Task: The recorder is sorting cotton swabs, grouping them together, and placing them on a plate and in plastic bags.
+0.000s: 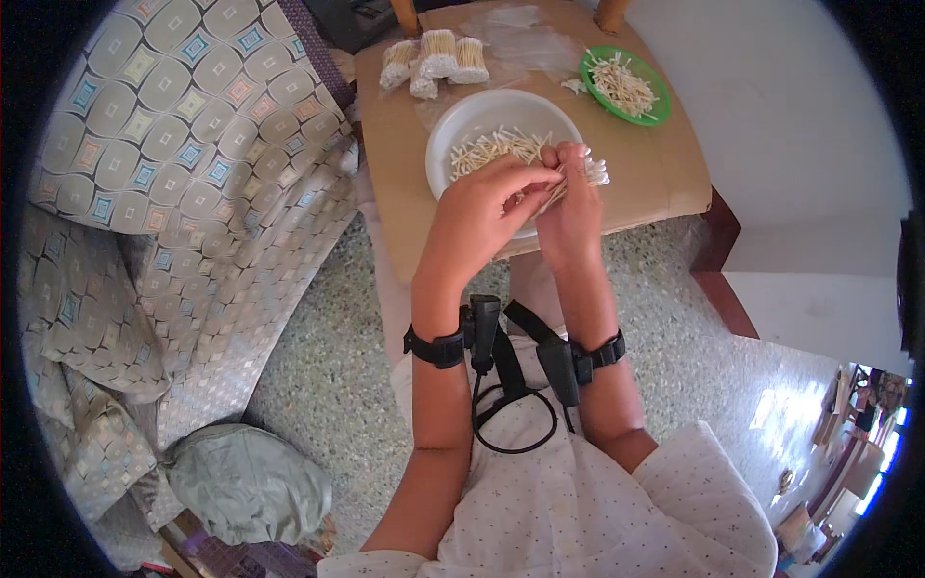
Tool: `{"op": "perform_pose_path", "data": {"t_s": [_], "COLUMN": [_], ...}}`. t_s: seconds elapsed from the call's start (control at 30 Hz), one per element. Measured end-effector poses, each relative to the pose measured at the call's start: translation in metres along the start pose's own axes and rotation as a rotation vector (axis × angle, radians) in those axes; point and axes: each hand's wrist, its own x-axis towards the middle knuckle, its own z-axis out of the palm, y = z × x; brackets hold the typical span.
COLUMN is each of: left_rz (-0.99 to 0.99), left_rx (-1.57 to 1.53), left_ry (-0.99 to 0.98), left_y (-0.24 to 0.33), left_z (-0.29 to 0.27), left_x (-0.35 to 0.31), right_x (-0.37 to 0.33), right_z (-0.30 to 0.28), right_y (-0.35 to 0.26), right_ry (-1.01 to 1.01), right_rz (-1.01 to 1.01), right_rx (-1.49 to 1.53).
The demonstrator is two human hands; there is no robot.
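Over the near right part of a white bowl (439,144), both my hands meet around a small bunch of cotton swabs (598,171). My right hand (572,212) wraps the bunch, with the white tips sticking out past its fingers on the right. The fingertips of my left hand (496,207) pinch at the sticks' other end, partly hidden by the hands. Many loose cotton swabs (501,146) lie in the bowl. Behind it are several bundled packs of cotton swabs (438,56). At the far right, a green plate (658,113) bears more loose swabs.
The bowl stands on a brown cardboard-topped surface (636,197). Clear plastic bags (525,43) lie at its back. A white wall (771,116) rises on the right, and a patterned cloth-covered bed or sofa (193,125) is on the left. Black straps with devices (559,371) circle my forearms.
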Motion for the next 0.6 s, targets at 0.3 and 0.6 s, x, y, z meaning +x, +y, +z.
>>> {"op": "perform_pose_path", "data": {"t_s": [0.3,0.6], "left_rz": [0.237,0.230], "left_rx": [-0.113,0.034], "left_ry": [0.003,0.085], "left_y": [-0.002,0.007], "left_z": [0.006,0.017], "left_x": [0.005,-0.007], "right_x": [-0.004,-0.005], "right_z": [-0.002,-0.005], "right_y": [-0.009,-0.044], "right_ry": [0.066,-0.338], "right_rz": [0.110,0.423], "right_rx": [0.213,-0.007]}}
